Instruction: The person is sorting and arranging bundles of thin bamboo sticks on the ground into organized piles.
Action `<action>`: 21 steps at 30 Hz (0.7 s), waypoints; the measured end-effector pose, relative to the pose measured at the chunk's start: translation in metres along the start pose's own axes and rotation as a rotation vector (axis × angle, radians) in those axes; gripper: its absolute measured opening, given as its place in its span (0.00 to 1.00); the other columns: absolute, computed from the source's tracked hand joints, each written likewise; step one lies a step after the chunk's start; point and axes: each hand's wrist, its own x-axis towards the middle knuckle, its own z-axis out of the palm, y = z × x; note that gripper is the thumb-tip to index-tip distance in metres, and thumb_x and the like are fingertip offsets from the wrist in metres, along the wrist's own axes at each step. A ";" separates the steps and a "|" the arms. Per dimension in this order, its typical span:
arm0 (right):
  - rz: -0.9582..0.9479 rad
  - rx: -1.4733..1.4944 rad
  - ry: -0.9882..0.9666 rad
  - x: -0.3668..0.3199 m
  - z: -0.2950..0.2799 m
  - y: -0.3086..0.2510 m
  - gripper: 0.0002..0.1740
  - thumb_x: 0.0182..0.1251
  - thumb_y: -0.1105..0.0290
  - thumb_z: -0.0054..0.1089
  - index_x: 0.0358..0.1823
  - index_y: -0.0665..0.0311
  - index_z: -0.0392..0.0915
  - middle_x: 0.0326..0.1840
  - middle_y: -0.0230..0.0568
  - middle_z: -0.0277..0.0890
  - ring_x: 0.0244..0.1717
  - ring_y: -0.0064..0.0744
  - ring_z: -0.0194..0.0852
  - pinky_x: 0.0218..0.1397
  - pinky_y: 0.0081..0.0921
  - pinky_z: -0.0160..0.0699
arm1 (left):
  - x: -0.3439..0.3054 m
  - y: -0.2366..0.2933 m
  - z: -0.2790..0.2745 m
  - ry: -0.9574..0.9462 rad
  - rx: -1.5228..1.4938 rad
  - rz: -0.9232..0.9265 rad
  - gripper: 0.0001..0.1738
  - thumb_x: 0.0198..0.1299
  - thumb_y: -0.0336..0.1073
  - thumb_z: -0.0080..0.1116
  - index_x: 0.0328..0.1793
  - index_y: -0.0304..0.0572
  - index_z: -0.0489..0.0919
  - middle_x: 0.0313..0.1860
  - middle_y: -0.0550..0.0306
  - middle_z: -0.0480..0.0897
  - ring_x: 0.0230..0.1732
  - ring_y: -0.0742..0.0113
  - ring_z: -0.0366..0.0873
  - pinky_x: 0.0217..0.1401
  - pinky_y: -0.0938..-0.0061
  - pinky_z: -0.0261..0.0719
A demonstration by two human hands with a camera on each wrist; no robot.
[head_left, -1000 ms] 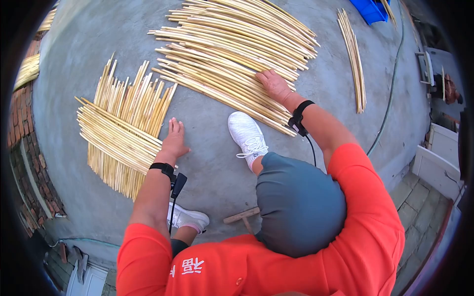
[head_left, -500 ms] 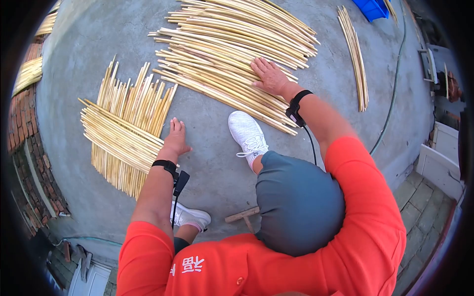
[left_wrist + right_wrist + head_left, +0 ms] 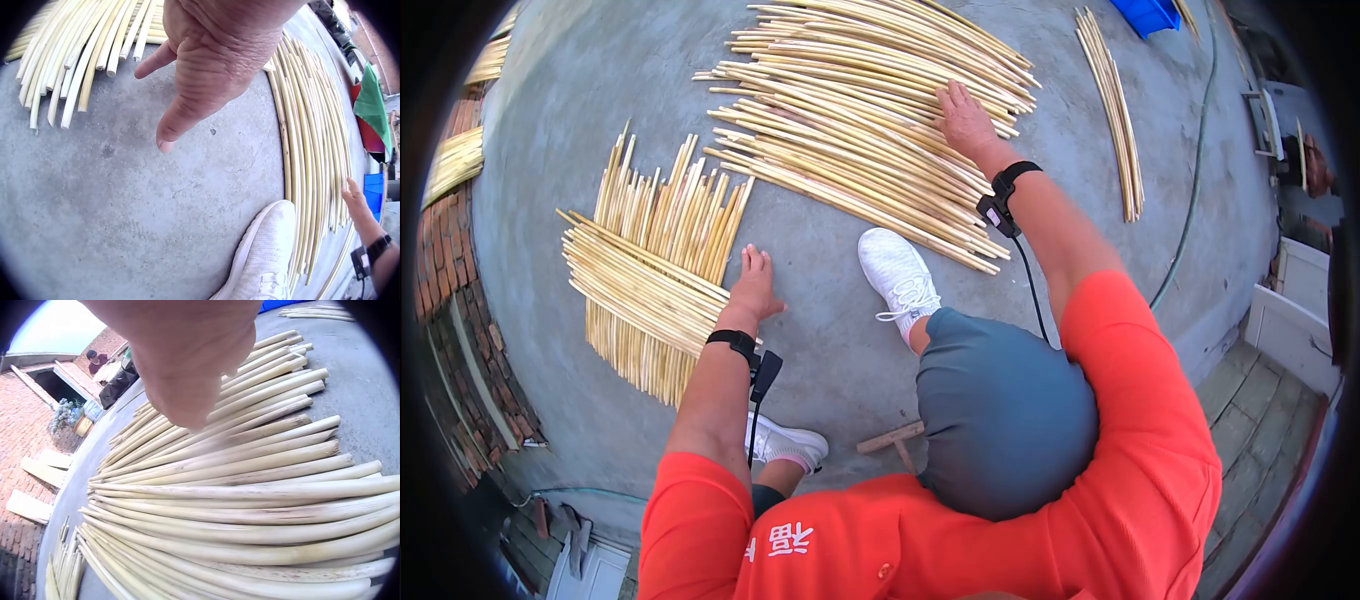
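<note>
A wide spread of pale peeled sticks point(image 3: 840, 160) lies side by side on the concrete floor. Over its far right part, my right hand point(image 3: 967, 125) rests with fingers fairly straight. The right wrist view shows that hand point(image 3: 187, 356) close above the sticks point(image 3: 237, 487), its fingertips out of sight. My left hand point(image 3: 753, 285) is low beside a smaller crossed pile of sticks point(image 3: 650, 270), fingers spread and holding nothing. From the left wrist, the hand point(image 3: 219, 56) shows its thumb apart from the fingers, above bare concrete near the stick ends point(image 3: 81, 69).
A white shoe point(image 3: 897, 270) stands between the two groups of sticks. A few sticks point(image 3: 1112, 120) lie apart at the right, with a blue crate point(image 3: 1148, 15) behind and a hose point(image 3: 1200, 180) alongside. A wooden T-shaped piece point(image 3: 890, 438) lies near the knee. Brick point(image 3: 445, 260) borders the left.
My right hand first draws back slightly and flattens over the sticks, then shifts farther away and to the right across the spread. The left hand stays almost in place.
</note>
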 end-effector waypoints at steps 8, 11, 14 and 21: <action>-0.032 0.000 -0.158 -0.041 0.004 -0.024 0.35 0.64 0.48 0.42 0.66 0.62 0.52 0.71 0.53 0.44 0.72 0.48 0.39 0.68 0.45 0.47 | -0.001 0.001 0.003 0.008 -0.014 0.008 0.65 0.31 0.49 0.74 0.69 0.26 0.45 0.70 0.28 0.39 0.73 0.40 0.32 0.72 0.66 0.48; -0.091 0.144 -0.134 -0.056 0.009 -0.029 0.31 0.66 0.49 0.40 0.63 0.63 0.56 0.69 0.53 0.48 0.70 0.49 0.43 0.67 0.43 0.48 | -0.001 0.002 0.002 0.025 -0.014 0.013 0.65 0.31 0.49 0.74 0.69 0.25 0.44 0.70 0.28 0.38 0.73 0.39 0.32 0.72 0.66 0.48; -0.069 0.264 -0.183 -0.049 -0.005 -0.026 0.26 0.66 0.55 0.42 0.61 0.62 0.59 0.67 0.53 0.52 0.68 0.49 0.50 0.65 0.41 0.54 | -0.003 0.003 0.001 0.014 -0.004 0.013 0.65 0.31 0.49 0.74 0.69 0.25 0.44 0.70 0.28 0.38 0.73 0.39 0.32 0.72 0.66 0.47; 0.062 0.034 0.125 0.008 -0.002 -0.003 0.24 0.63 0.66 0.48 0.60 0.62 0.61 0.67 0.56 0.50 0.68 0.52 0.49 0.66 0.43 0.54 | -0.001 0.004 0.001 0.002 0.007 0.000 0.65 0.31 0.49 0.74 0.69 0.25 0.44 0.70 0.28 0.38 0.73 0.39 0.32 0.72 0.66 0.47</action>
